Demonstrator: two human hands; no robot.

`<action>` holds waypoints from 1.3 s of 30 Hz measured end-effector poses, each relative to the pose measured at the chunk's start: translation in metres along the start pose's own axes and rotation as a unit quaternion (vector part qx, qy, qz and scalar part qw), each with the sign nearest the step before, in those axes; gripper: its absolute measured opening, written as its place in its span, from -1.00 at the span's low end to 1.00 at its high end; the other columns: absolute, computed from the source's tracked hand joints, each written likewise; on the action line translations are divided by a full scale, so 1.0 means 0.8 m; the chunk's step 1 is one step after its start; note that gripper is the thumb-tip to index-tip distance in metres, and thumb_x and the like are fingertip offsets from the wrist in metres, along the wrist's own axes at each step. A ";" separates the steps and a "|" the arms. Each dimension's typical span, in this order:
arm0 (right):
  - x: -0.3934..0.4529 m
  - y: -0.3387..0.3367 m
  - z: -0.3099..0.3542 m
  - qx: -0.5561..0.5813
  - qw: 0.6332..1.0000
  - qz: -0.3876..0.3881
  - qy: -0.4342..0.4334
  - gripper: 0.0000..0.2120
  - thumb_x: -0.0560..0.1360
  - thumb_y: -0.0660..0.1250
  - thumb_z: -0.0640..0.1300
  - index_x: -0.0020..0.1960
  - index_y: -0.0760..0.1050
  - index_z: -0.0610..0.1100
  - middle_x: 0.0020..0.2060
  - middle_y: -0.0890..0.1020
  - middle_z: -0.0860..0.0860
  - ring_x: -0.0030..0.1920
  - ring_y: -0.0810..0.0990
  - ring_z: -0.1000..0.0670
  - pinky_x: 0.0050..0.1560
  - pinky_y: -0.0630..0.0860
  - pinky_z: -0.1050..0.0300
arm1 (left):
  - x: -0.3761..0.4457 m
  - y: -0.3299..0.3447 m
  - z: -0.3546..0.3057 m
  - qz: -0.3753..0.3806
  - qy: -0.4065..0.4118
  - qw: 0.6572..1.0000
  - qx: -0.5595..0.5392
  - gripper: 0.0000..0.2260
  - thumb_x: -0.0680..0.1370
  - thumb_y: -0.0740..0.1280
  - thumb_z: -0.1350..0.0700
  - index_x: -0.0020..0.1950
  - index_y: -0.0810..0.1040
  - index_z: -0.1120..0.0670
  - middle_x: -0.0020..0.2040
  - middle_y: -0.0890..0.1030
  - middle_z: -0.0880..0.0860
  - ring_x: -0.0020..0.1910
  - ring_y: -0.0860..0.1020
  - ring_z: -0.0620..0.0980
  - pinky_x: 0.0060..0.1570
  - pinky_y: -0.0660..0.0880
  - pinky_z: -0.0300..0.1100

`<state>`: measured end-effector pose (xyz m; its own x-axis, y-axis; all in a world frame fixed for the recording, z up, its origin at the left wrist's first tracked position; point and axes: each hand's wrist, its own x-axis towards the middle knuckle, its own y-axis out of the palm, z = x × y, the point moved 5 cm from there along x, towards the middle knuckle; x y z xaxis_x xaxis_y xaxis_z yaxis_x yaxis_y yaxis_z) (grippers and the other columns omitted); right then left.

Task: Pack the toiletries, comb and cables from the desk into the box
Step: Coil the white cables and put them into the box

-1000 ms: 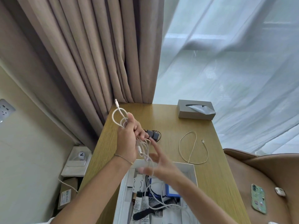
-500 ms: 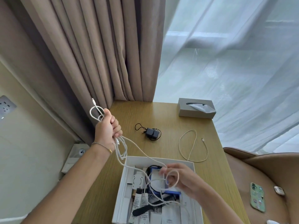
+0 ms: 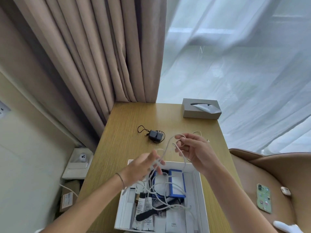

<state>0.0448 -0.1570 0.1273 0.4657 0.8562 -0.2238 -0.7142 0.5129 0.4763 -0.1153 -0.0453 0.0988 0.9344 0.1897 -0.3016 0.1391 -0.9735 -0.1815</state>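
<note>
The wooden bench (image 3: 127, 125) stands against a beige curtain (image 3: 94, 56) and a sheer white drape (image 3: 244, 73). A grey tissue box (image 3: 201, 108) sits at its far right corner. A black charger (image 3: 155, 135) with its thin lead lies near the middle of the far half. The white box (image 3: 201, 195) rests at the near edge and holds two tubes (image 3: 143, 211), a black comb (image 3: 159, 209) and a blue-framed item (image 3: 177, 184).

Your hands are raised above the box's far wall. Your right hand (image 3: 193, 151) pinches a loop of the white cable (image 3: 168, 147) between fingertips. Your left hand (image 3: 143, 167) is blurred, fingers spread, with cable strands across them; you cannot tell whether it grips. The cable's slack trails down into the box, across the comb.
</note>
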 end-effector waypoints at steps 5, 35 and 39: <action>0.014 -0.008 0.001 0.045 0.998 -0.039 0.013 -0.83 0.53 0.28 -0.42 0.00 0.64 -0.31 -0.21 0.69 -0.24 -0.24 0.72 -0.14 -0.23 0.69 0.12 | -0.016 0.049 0.002 0.148 -0.024 0.987 0.050 -0.58 0.43 0.49 -0.15 0.24 0.55 -0.07 -0.15 0.72 0.04 -0.32 0.58 -0.25 -0.24 0.46 -0.43; -0.059 0.014 -0.155 -0.144 0.984 -0.075 0.080 -0.79 0.64 0.27 -0.23 0.02 0.69 -0.20 -0.18 0.74 -0.23 -0.23 0.71 -0.07 -0.15 0.64 0.13 | 0.002 0.004 0.041 -0.181 -0.013 0.756 -0.629 -0.59 0.63 0.25 -0.06 -0.39 0.41 0.06 0.18 0.65 0.27 0.24 0.60 0.26 0.35 0.42 0.19; -0.066 0.005 -0.168 -0.130 0.981 -0.083 0.120 -0.82 0.62 0.30 -0.27 0.04 0.69 -0.22 -0.16 0.74 -0.22 -0.22 0.69 -0.08 -0.16 0.63 0.15 | 0.008 0.003 0.048 -0.230 -0.029 0.766 -0.599 -0.62 0.62 0.28 -0.07 -0.34 0.42 0.08 -0.21 0.64 0.13 -0.10 0.69 0.19 0.18 0.55 0.22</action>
<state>-0.0526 -0.1919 0.0267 0.4736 0.7332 -0.4880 -0.7623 0.6188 0.1899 -0.1221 -0.0412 0.0603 0.6845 0.5204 -0.5106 0.6831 -0.2133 0.6985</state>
